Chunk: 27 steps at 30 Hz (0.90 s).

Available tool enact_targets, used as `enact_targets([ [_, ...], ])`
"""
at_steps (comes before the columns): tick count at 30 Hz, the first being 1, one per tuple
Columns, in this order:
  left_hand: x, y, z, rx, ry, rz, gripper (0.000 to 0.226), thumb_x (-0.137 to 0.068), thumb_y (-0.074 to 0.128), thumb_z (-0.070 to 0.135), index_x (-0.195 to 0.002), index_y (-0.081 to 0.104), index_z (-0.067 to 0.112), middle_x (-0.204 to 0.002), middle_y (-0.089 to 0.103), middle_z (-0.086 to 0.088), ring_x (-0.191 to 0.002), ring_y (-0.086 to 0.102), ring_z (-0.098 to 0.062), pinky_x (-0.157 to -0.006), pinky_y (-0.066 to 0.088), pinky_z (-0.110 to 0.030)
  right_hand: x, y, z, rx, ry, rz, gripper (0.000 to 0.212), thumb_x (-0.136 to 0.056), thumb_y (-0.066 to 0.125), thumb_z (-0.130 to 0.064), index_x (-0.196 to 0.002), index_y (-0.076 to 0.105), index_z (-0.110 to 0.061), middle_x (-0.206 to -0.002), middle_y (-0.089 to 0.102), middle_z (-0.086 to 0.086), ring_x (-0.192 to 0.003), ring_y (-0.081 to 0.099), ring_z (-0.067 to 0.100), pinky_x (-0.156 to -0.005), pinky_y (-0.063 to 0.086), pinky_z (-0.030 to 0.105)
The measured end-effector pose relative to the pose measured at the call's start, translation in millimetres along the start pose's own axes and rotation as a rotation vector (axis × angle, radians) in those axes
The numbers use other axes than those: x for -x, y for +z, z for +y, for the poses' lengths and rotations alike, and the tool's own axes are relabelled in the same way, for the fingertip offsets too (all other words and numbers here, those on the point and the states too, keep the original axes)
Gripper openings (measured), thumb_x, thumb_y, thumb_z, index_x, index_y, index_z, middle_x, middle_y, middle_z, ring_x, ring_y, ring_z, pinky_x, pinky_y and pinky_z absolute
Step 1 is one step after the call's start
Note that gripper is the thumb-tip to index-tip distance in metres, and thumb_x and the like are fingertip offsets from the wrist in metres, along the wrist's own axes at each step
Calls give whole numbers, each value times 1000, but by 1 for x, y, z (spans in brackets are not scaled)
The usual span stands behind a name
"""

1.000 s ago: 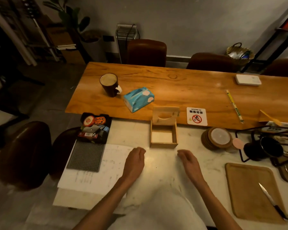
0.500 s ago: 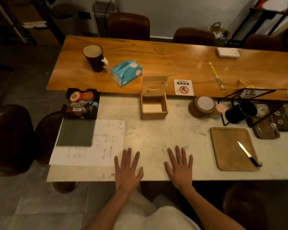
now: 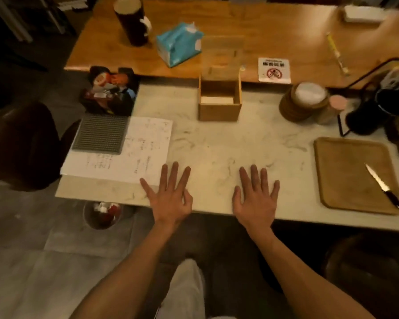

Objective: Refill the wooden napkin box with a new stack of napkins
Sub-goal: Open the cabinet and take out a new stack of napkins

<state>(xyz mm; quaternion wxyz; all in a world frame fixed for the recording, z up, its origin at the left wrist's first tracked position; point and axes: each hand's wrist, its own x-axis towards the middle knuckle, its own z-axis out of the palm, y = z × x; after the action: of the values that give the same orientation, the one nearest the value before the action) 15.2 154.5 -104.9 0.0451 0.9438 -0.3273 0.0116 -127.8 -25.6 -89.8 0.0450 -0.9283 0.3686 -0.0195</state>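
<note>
Both hands lie flat, fingers spread, at the near edge of the counter (image 3: 217,148): left hand (image 3: 171,199) at 7 o'clock, right hand (image 3: 256,201) at 5 o'clock. From them toward 12 o'clock the marble runs bare up to the wooden napkin box (image 3: 219,101), whose top is open. At 10 o'clock a paper sheet (image 3: 134,153) and a grey mat (image 3: 100,134) lie flat. At 3 o'clock sits a wooden tray (image 3: 346,171) bearing a knife (image 3: 381,185). A stack of coasters (image 3: 303,102) stands at 2 o'clock, right of the box. Behind the box at 11 o'clock, the blue tissue pack (image 3: 177,43) lies near a dark mug (image 3: 131,19).
</note>
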Motion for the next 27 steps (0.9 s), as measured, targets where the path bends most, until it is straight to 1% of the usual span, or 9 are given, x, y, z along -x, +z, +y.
enact_targets([
  [7,0,13,1,8,55,172,52,-96,28,40,-148,32,35,-156,32,6,-148,21,-26,-111,13,-71,6,14,-1,-236,-37,338,39,-90,46,-34,-122,66,-23,-131,63,1,-130,51,24,-110,36,47],
  [9,2,24,0,25,43,288,49,-98,23,44,-143,41,36,-151,42,6,-146,27,-25,-114,14,-66,7,22,-2,-289,-88,520,32,-91,48,-32,-104,75,-21,-111,73,0,-110,66,21,-93,50,36],
  [11,2,30,1,91,48,413,48,-98,24,44,-133,55,32,-140,56,4,-138,42,-25,-114,22,-58,8,31,1,-276,-88,678,33,-92,47,-33,-87,77,-20,-90,77,-1,-81,71,19,-64,48,25],
  [14,3,37,1,139,97,753,40,-96,38,34,-90,74,17,-92,76,-5,-82,67,-25,-76,47,-35,10,48,1,-244,-54,858,42,-95,39,-38,-77,72,-18,-76,71,3,-63,60,23,-56,36,28],
  [16,9,43,1,110,84,881,45,-96,38,35,-68,66,14,-64,64,-9,-54,50,-25,-62,27,-29,10,72,1,-199,-75,1016,44,-97,34,-39,-82,70,-19,-81,70,3,-73,59,22,-69,35,31],
  [20,9,52,4,138,79,963,59,-100,24,42,-80,70,10,-72,58,-15,-69,51,-30,-70,24,-35,-3,100,-1,-262,-112,1345,41,-99,33,-34,-79,66,-20,-83,65,4,-83,57,22,-83,34,34],
  [23,16,68,5,279,167,1094,41,-99,31,35,-108,67,15,-110,67,-10,-105,56,-24,-97,35,-39,-7,89,-2,-214,-89,1314,38,-97,36,-31,-79,66,-20,-84,65,5,-84,57,23,-81,33,34],
  [25,47,109,22,514,207,1092,44,-95,45,24,-137,48,9,-142,49,-12,-135,39,-25,-116,25,-40,-5,87,2,-174,-110,1289,37,-96,36,-31,-80,68,-21,-85,66,5,-84,56,24,-77,32,35],
  [27,73,161,46,822,112,917,52,-91,51,16,-141,38,5,-141,42,-15,-133,34,-26,-115,24,-33,-4,88,3,-171,-140,1285,35,-96,38,-31,-80,67,-20,-84,65,5,-82,54,24,-75,31,35],
])
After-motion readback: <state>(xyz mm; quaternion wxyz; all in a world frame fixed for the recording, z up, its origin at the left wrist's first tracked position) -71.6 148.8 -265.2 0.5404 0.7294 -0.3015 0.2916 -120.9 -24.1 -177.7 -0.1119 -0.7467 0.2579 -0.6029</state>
